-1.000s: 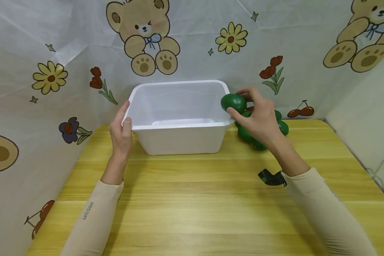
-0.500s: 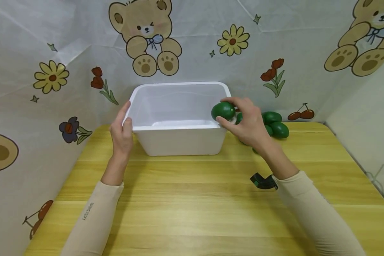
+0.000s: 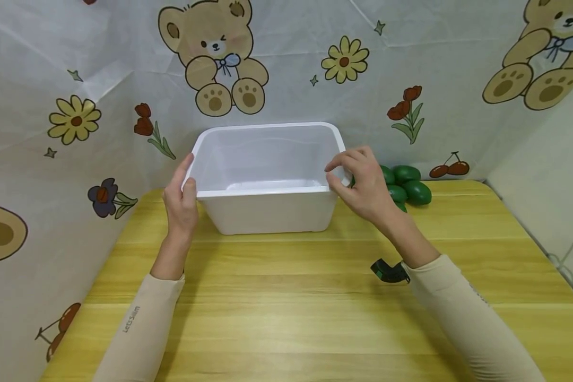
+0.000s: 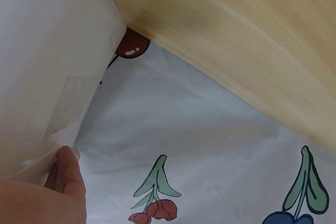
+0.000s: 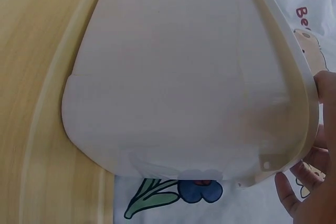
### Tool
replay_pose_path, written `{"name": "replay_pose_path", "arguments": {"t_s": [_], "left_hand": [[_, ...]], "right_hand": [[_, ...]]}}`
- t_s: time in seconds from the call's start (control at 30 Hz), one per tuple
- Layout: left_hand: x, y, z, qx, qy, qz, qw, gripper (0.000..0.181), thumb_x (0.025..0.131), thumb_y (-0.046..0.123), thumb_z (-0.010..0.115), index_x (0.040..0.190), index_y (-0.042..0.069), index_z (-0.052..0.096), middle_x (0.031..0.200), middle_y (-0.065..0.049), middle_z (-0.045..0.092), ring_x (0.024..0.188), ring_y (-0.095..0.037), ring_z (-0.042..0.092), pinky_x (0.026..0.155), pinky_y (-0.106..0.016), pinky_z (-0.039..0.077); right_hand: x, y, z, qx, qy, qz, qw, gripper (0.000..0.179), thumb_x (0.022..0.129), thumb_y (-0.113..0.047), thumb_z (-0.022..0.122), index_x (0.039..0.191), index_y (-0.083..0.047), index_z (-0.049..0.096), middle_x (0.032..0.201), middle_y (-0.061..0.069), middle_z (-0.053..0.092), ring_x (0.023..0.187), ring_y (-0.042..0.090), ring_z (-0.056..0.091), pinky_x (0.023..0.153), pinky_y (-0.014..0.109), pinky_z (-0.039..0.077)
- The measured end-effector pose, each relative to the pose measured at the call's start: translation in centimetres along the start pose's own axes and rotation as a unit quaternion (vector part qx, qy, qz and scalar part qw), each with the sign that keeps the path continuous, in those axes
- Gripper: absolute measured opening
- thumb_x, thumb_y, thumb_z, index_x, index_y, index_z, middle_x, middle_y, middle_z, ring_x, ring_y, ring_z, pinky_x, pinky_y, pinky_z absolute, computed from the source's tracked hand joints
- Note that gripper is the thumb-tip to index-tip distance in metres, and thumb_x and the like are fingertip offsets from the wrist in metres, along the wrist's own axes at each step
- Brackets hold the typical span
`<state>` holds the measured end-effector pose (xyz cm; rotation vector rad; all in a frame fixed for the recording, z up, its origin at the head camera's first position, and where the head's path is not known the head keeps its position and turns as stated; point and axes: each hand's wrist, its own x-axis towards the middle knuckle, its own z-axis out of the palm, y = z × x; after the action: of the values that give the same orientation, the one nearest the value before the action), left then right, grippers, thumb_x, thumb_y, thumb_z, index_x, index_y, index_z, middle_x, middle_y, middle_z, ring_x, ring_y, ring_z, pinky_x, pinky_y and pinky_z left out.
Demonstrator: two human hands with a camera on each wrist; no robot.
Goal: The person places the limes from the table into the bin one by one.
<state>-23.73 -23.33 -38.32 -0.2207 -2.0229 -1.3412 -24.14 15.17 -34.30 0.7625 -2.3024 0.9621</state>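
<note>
A white plastic tub (image 3: pixel 269 213) stands on the table against the patterned cloth. My left hand (image 3: pixel 180 199) grips its left rim, thumb over the edge; in the left wrist view, fingers (image 4: pixel 68 174) lie along the outer wall. At the right rim is my right hand (image 3: pixel 363 183), thumb and fingers curved with a gap and nothing between them. The right wrist view shows those fingers (image 5: pixel 286 195) right at the rim. No fruit shows on the visible part of the tub's inside; the near floor is hidden by the front wall.
Several smooth, dark green, avocado-like fruits (image 3: pixel 417 193) lie right of the tub, partly behind my right hand. A white cloth (image 3: pixel 291 101) with bears and flowers rises behind the wooden table (image 3: pixel 286 307). A black wrist camera (image 3: pixel 389 271) juts from my right cuff.
My right hand carried a green avocado-like fruit left over the tub's right rim and let it go; the fruit is out of sight. My left hand has stayed on the left rim.
</note>
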Motion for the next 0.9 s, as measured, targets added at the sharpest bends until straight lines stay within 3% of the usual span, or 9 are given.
{"name": "replay_pose_path", "arguments": {"t_s": [0.3, 0.47, 0.57, 0.73, 0.9], "left_hand": [[0.0, 0.1, 0.0, -0.002, 0.0, 0.0, 1.0, 0.054, 0.1, 0.019, 0.042, 0.151, 0.009, 0.059, 0.151, -0.004, 0.062, 0.137, -0.025, 0.061, 0.111, -0.03, 0.051], [-0.1, -0.1, 0.1, 0.0, -0.004, -0.005, 1.0, 0.054, 0.101, 0.019, 0.042, 0.152, 0.011, 0.058, 0.152, -0.002, 0.061, 0.138, -0.023, 0.06, 0.113, -0.04, 0.051], [-0.2, -0.2, 0.1, -0.001, -0.004, -0.008, 1.0, 0.055, 0.101, 0.02, 0.041, 0.152, 0.011, 0.057, 0.153, -0.002, 0.061, 0.139, -0.023, 0.059, 0.113, -0.038, 0.05], [-0.2, -0.2, 0.1, -0.004, -0.001, -0.005, 1.0, 0.055, 0.1, 0.022, 0.041, 0.151, 0.01, 0.059, 0.151, -0.003, 0.062, 0.137, -0.023, 0.061, 0.111, -0.03, 0.05], [-0.1, -0.2, -0.1, 0.003, -0.003, -0.012, 0.9999, 0.056, 0.1, 0.028, 0.041, 0.152, 0.015, 0.058, 0.152, 0.003, 0.061, 0.139, -0.019, 0.06, 0.113, -0.037, 0.05]], "right_hand": [[-0.7, 0.1, -0.3, -0.001, 0.006, -0.006, 1.0, 0.019, 0.1, -0.017, 0.068, 0.112, -0.005, 0.076, 0.125, 0.011, 0.074, 0.118, 0.032, 0.052, 0.096, 0.049, 0.044], [-1.6, 0.4, -0.8, -0.02, 0.015, 0.029, 0.9993, 0.035, 0.101, -0.023, 0.068, 0.132, -0.005, 0.068, 0.132, 0.012, 0.069, 0.122, 0.03, 0.056, 0.092, 0.045, 0.055], [-2.3, 0.9, -1.2, -0.018, 0.024, 0.048, 0.9984, 0.039, 0.104, -0.024, 0.065, 0.138, -0.007, 0.065, 0.133, 0.012, 0.067, 0.119, 0.029, 0.061, 0.089, 0.043, 0.057], [-3.7, 2.4, -1.7, -0.015, 0.033, 0.05, 0.9981, 0.037, 0.107, -0.022, 0.059, 0.14, -0.007, 0.065, 0.133, 0.012, 0.069, 0.114, 0.029, 0.065, 0.091, 0.029, 0.052], [-5.0, 4.0, -2.5, -0.032, 0.022, 0.069, 0.9968, 0.035, 0.107, -0.022, 0.06, 0.139, -0.008, 0.066, 0.13, 0.013, 0.07, 0.113, 0.03, 0.066, 0.088, 0.012, 0.044]]}}
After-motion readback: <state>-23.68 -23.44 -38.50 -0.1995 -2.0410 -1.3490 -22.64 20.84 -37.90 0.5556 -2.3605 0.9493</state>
